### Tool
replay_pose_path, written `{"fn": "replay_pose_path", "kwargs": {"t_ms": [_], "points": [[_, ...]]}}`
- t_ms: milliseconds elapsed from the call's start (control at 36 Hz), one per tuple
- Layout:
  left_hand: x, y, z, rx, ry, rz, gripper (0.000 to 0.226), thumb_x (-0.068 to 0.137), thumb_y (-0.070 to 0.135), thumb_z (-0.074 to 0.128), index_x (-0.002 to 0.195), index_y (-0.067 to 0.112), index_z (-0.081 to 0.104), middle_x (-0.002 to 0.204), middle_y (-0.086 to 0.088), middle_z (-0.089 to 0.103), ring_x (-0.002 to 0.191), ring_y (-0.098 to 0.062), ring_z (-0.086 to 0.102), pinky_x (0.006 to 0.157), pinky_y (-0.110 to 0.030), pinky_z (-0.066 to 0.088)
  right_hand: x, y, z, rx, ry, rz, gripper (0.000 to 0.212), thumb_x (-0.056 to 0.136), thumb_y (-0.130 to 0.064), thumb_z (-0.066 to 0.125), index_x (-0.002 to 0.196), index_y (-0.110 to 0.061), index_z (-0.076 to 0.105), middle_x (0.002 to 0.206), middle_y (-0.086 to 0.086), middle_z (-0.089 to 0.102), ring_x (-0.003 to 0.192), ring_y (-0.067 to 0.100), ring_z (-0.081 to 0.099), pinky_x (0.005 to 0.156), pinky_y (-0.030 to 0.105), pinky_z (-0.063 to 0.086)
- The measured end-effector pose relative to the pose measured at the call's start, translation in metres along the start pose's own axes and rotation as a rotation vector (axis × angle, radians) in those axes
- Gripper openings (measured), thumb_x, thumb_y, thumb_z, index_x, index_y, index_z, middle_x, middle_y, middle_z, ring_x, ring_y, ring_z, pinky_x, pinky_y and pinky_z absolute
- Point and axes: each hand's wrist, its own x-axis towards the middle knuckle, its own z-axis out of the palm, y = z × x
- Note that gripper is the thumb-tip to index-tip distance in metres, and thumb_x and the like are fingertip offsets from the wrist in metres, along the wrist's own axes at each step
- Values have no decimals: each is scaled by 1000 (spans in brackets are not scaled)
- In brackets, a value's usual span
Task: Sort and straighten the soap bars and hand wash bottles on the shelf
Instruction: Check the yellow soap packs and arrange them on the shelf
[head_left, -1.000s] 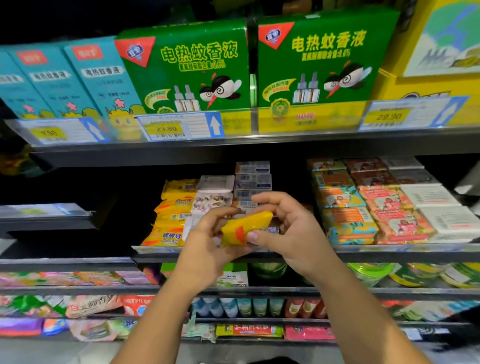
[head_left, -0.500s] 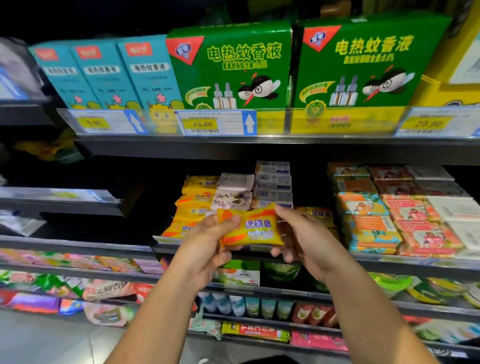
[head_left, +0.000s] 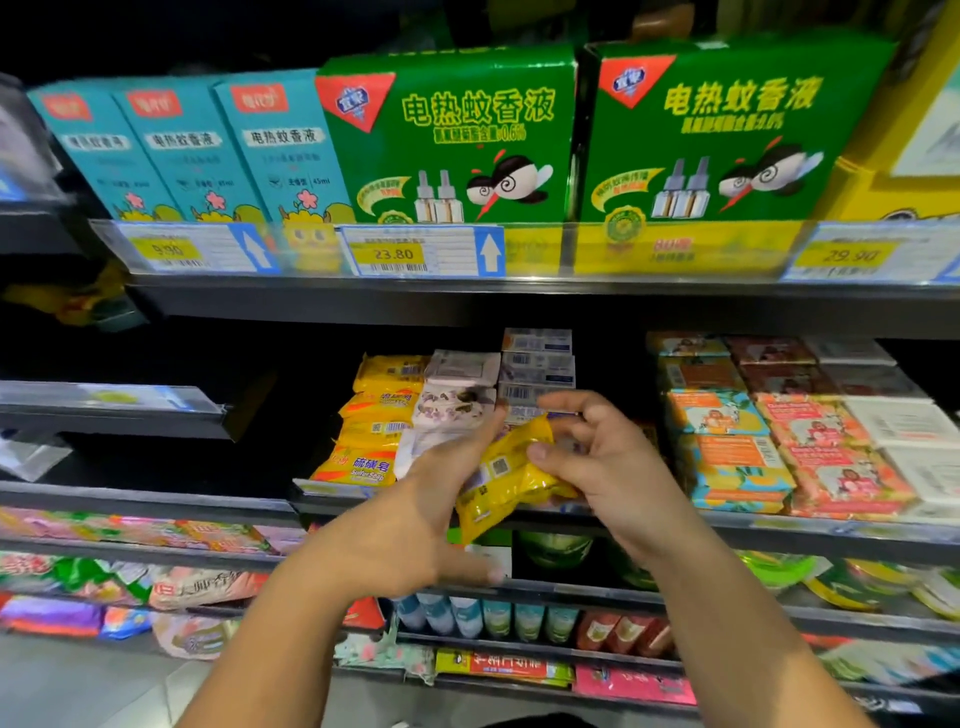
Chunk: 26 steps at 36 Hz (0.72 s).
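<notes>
A yellow wrapped soap bar (head_left: 506, 480) is tilted between my hands in front of the middle shelf, its barcode side facing me. My left hand (head_left: 421, 514) grips its lower left side. My right hand (head_left: 597, 462) pinches its upper right edge with the thumb, the other fingers spread. Behind them a stack of yellow soap bars (head_left: 374, 415) lies on the shelf, beside pale floral soap packs (head_left: 457, 384) and white-blue boxed soaps (head_left: 537, 364). Orange, red and white soap boxes (head_left: 779, 426) fill the shelf's right part.
The shelf above holds green boxes (head_left: 452, 135) and teal boxes (head_left: 182, 150) behind price tags (head_left: 421, 252). Lower shelves carry wrapped packs (head_left: 130, 540) and small bottles (head_left: 483, 618). The middle shelf's front lip (head_left: 779, 530) runs just behind my hands.
The soap bar has turned from front label facing me to its barcode side, tilted down to the left. My right fingers have spread apart. The view has shifted slightly leftward.
</notes>
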Motion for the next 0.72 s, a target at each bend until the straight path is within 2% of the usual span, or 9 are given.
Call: {"fn": "replay_pose_path", "kwargs": {"t_ms": [56, 139, 250, 306, 361, 417, 472, 556, 722], "points": [[9, 1, 7, 110, 148, 13, 104, 79, 44, 81, 157, 44, 12, 156, 17, 28, 141, -1, 27, 115, -24, 32, 1, 4, 4, -49, -18, -38, 39, 90, -1, 70, 117, -28, 60, 107, 2, 70, 88, 20, 74, 68, 37, 61], [18, -4, 11, 314, 402, 39, 76, 84, 37, 78, 150, 31, 40, 137, 5, 52, 128, -13, 41, 106, -29, 36, 3, 11, 11, -100, 1, -122, 39, 89, -4, 72, 114, -31, 61, 113, 1, 68, 93, 20, 72, 77, 40, 62], [19, -20, 8, 265, 534, 75, 64, 78, 26, 83, 136, 20, 57, 126, 6, 58, 120, -17, 45, 100, -33, 38, 9, 12, 9, -194, 11, -201, 35, 95, -20, 66, 126, -32, 54, 115, -11, 67, 97, 8, 70, 77, 25, 59], [22, -36, -1, 250, 604, 37, 58, 75, 32, 81, 128, 20, 63, 120, 8, 61, 114, -16, 49, 97, -29, 38, 19, 12, 3, -485, 57, -203, 34, 97, -35, 62, 131, -34, 53, 121, -19, 63, 107, -1, 63, 85, 15, 50], [27, -54, -15, 210, 626, -70, 52, 72, 42, 76, 121, 33, 64, 114, 11, 66, 109, -19, 56, 95, -37, 47, 34, 13, -3, -886, 92, -158, 43, 97, -49, 57, 138, -37, 50, 137, -14, 53, 126, 8, 52, 97, 22, 45], [34, -76, -32, 198, 655, -222, 55, 71, 40, 80, 122, 32, 63, 112, 3, 67, 107, -27, 60, 91, -48, 51, 47, 16, -3, -1149, 45, -117, 54, 98, -56, 52, 147, -38, 39, 155, -5, 37, 143, 19, 35, 113, 33, 35], [42, -92, -45, 266, 672, -317, 58, 72, 29, 87, 125, 22, 63, 114, -6, 68, 109, -34, 60, 94, -50, 48, 63, 20, -2, -1278, -54, -128, 67, 98, -60, 47, 156, -39, 21, 168, -4, 12, 154, 21, 8, 125, 38, 14], [54, -100, -60, 370, 672, -457, 61, 77, 28, 84, 132, 26, 58, 126, -6, 59, 125, -37, 46, 100, -47, 34, 82, 30, -2, -1392, -127, -123, 76, 96, -69, 38, 157, -47, -1, 166, -6, -20, 153, 22, -21, 125, 44, -7], [79, -104, -82, 473, 519, -598, 69, 87, 39, 74, 148, 33, 41, 145, -13, 46, 137, -37, 32, 108, -41, 30, 88, 48, 2, -1549, -148, -95, 70, 95, -75, 19, 153, -53, -13, 164, -5, -25, 152, 22, -23, 123, 48, -11]]}}
